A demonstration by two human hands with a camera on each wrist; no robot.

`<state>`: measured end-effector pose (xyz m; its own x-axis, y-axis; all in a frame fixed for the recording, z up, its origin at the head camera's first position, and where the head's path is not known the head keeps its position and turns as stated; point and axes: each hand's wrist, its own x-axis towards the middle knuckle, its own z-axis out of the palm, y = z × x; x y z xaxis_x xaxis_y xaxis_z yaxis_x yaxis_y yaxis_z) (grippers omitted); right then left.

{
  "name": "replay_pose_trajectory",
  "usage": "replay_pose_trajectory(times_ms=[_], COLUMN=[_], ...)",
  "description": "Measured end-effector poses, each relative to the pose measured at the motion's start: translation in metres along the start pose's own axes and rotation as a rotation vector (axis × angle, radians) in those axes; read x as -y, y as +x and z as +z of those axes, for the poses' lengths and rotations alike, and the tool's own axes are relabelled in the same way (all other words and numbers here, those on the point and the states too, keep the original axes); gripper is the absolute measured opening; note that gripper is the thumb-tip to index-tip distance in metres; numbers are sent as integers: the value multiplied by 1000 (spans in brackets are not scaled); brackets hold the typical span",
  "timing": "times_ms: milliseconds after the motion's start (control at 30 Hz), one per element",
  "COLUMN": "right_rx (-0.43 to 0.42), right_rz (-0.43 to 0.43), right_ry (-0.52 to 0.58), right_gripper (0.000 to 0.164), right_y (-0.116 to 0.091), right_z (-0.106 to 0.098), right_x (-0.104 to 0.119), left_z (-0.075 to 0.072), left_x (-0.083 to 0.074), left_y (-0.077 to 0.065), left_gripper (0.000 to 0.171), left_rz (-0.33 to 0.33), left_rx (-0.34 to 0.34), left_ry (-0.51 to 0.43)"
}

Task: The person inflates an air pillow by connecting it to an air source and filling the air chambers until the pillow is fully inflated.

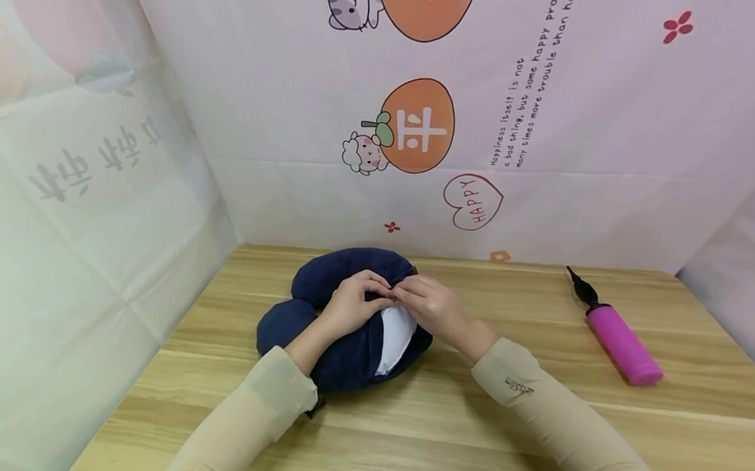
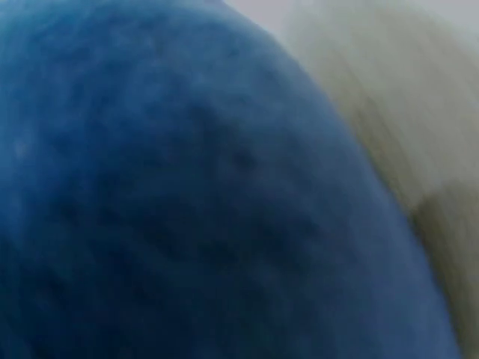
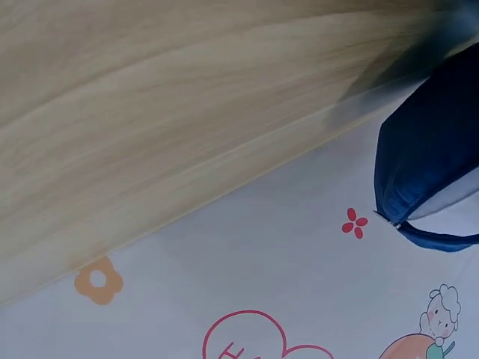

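A navy U-shaped neck pillow (image 1: 341,271) lies on the wooden table, its cover unzipped along the outer curve. White inner lining (image 1: 397,338) shows through the gap. My left hand (image 1: 354,305) lies over the pillow and pinches the edge of the opening with thumb and fingers. From the other side my right hand (image 1: 436,309) pinches the same edge, the fingertips of both hands meeting. Navy plush (image 2: 187,187) fills most of the left wrist view, blurred. In the right wrist view a zipper end (image 3: 391,221) shows at the cover's corner. What lies between the fingertips is hidden.
A pink hand pump (image 1: 624,345) with a black nozzle lies on the table (image 1: 412,445) to the right. A printed white cloth (image 1: 300,204) stands behind the table, with more cloth at the left and right sides. A small black piece (image 1: 317,407) sticks out below the pillow.
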<state>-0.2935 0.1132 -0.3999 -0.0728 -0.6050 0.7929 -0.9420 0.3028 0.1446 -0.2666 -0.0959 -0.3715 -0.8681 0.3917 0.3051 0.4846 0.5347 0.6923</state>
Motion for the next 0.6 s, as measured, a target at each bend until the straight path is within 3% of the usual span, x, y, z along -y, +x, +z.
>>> replay_pose_trajectory(times_ms=[367, 600], right_rx=[-28, -17], right_rz=[90, 158], right_ry=[9, 6], right_gripper=[32, 30], right_y=[-8, -14], right_z=[-2, -3], right_x=[3, 5], left_z=[-2, -4], left_x=[-11, -16], left_y=[4, 2], left_gripper=[12, 18], left_rz=[-97, -86], left_rx=[41, 9], left_ry=[281, 400])
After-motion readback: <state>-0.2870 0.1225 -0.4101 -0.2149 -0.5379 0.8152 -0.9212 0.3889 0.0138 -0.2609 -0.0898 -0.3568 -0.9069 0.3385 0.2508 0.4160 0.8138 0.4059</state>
